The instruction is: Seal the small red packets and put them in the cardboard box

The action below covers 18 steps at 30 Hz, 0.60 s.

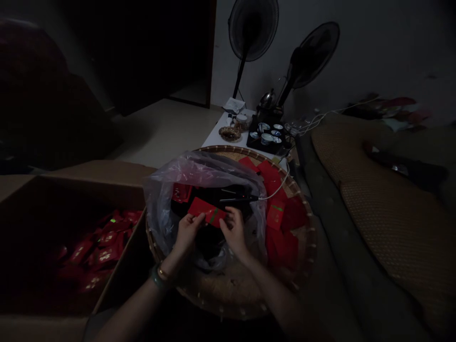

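Between my two hands is a red envelope (201, 207) with a green mark near its right end. My left hand (187, 230) pinches its lower left edge. At its right end, my right hand (233, 230) grips the edge with the thumb in front. Below and behind it spreads a clear plastic bag (160, 190), opened wide, with dark contents that I cannot make out. A dark, slim tool with a white cord (239, 197) lies across the bag, its tip pointing left. Under all this is a round woven tray (228, 289).
More red envelopes (285, 237) lie on the tray's right side. A cardboard box (121, 280) at left holds several red packets (107, 242). Behind stand a white table (213, 135) with a tea set (267, 137) and two fans (253, 28). A woven mat (374, 190) lies at right.
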Tool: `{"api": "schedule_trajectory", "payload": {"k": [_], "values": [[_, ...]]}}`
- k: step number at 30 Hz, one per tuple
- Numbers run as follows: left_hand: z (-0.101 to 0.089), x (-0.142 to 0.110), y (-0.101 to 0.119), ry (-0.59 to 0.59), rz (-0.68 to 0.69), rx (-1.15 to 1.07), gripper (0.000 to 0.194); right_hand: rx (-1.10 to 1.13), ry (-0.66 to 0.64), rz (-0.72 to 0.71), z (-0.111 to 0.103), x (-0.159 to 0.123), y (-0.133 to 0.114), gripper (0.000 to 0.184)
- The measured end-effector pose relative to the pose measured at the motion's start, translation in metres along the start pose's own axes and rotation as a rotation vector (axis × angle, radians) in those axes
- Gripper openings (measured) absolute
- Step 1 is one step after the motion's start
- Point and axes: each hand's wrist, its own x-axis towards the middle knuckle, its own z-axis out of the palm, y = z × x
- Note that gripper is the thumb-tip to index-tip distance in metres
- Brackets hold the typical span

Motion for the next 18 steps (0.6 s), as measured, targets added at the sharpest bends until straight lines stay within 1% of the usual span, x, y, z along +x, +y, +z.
{"api": "schedule_trajectory", "payload": {"k": [1,3,4,6,9,12,18], "values": [[-0.001,-0.001,0.000,-0.020,0.034,0.083,0.029,-0.125,-0.010,-0.125,-0.005,0.003,-0.005,0.043],[-0.001,-0.003,0.000,-0.105,0.111,0.223,0.027,-0.346,-0.113,-0.346,-0.014,0.011,-0.015,0.053],[-0.001,-0.004,0.000,-0.153,0.147,0.277,0.029,-0.432,-0.175,-0.426,-0.017,0.015,-0.020,0.054],[0.000,-0.007,0.000,-0.226,0.209,0.375,0.031,-0.553,-0.268,-0.530,-0.020,0.022,-0.028,0.050],[-0.001,-0.011,0.000,-0.276,0.266,0.508,0.027,-0.628,-0.317,-0.598,-0.021,0.026,-0.031,0.042],[-0.004,-0.012,0.000,-0.303,0.270,0.578,0.024,-0.631,-0.320,-0.615,-0.021,0.025,-0.029,0.037],[-0.005,-0.010,-0.002,-0.358,0.206,0.517,0.030,-0.590,-0.272,-0.638,-0.023,0.024,-0.023,0.029]]}}
